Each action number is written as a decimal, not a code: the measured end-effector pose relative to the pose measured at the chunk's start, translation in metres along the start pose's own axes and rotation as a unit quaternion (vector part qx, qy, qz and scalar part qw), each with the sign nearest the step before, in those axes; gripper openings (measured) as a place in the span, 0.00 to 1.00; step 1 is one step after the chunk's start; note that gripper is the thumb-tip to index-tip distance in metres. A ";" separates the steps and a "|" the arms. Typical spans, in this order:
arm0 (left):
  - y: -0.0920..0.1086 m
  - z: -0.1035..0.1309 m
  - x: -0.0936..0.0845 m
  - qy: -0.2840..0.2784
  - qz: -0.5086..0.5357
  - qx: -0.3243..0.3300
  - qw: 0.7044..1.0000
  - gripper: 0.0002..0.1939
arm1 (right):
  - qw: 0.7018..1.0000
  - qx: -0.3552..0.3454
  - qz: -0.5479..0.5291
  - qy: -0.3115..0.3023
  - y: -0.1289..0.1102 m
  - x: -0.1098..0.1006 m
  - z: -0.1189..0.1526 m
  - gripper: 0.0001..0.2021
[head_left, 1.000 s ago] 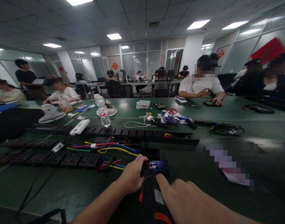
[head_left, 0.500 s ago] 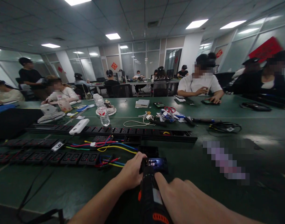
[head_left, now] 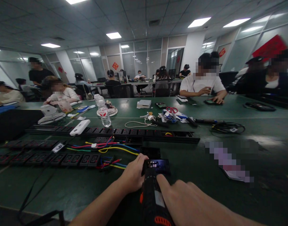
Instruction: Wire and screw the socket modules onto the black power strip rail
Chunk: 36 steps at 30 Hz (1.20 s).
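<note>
My right hand [head_left: 188, 197] is wrapped around a black and orange cordless drill [head_left: 154, 201], its index finger laid along the side. The drill's front end points at a small black plastic housing [head_left: 161, 166], lit bluish inside; the bit's tip is hidden. My left hand [head_left: 134, 172] grips the housing's left end between thumb and fingers. Colored wires [head_left: 120, 151] in yellow, blue and red run in from the left toward the housings. Just behind lies another black housing [head_left: 150, 153]. Left of my hand is a black power strip [head_left: 73, 159] with wires at its end.
A long socket strip [head_left: 125, 133] crosses the green table, a white power bank [head_left: 80, 127] on it. Behind stand a water bottle [head_left: 103, 114] and red-handled scissors [head_left: 172, 110]. A blurred-out flat object [head_left: 228, 161] lies at right. A co-worker [head_left: 202, 83] sits opposite.
My hands, the drill and the housing stay almost in place. The bluish light on the housing looks slightly different. In the background, the standing person at left has shifted to the right.
</note>
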State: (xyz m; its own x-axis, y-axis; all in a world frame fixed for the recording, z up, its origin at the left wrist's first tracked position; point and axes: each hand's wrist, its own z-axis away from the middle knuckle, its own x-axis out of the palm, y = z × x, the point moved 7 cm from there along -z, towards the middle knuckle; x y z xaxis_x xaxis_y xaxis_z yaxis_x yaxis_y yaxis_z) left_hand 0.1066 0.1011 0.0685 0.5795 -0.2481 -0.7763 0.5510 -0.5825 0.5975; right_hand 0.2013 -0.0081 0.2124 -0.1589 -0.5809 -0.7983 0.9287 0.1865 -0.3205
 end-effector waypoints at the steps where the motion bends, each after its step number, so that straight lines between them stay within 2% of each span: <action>1: 0.000 0.000 0.000 0.002 -0.001 0.000 1.000 0.21 | 1.000 -0.001 -0.002 -0.006 -0.001 -0.001 0.000 0.28; 6: 0.005 0.001 -0.002 -0.002 -0.003 0.007 1.000 0.21 | 0.999 -0.003 0.035 0.034 0.000 -0.001 -0.001 0.29; 12: 0.003 0.001 -0.002 -0.011 -0.012 -0.013 1.000 0.20 | 0.999 0.010 0.035 0.001 0.002 0.005 0.001 0.29; 19: 0.008 0.003 -0.003 -0.002 -0.012 0.002 1.000 0.22 | 0.999 0.001 0.039 0.014 0.001 -0.001 -0.002 0.29; 25: 0.008 0.004 -0.004 -0.002 -0.023 0.008 1.000 0.22 | 0.999 0.002 0.034 -0.006 -0.002 0.001 -0.001 0.29; 30: 0.008 0.004 -0.003 -0.004 -0.019 0.004 1.000 0.23 | 0.998 0.011 0.051 0.027 0.000 0.000 -0.002 0.23; 36: 0.005 0.004 -0.001 -0.004 -0.030 0.006 1.000 0.25 | 0.997 0.032 0.054 0.034 0.010 0.004 -0.005 0.24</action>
State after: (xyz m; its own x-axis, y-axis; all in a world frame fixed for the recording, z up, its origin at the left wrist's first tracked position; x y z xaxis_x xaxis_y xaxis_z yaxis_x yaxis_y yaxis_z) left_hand 0.1067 0.0949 0.0714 0.5413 -0.2178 -0.8121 0.5772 -0.6061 0.5473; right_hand 0.2085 -0.0043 0.2031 -0.0765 -0.5040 -0.8603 0.9610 0.1928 -0.1984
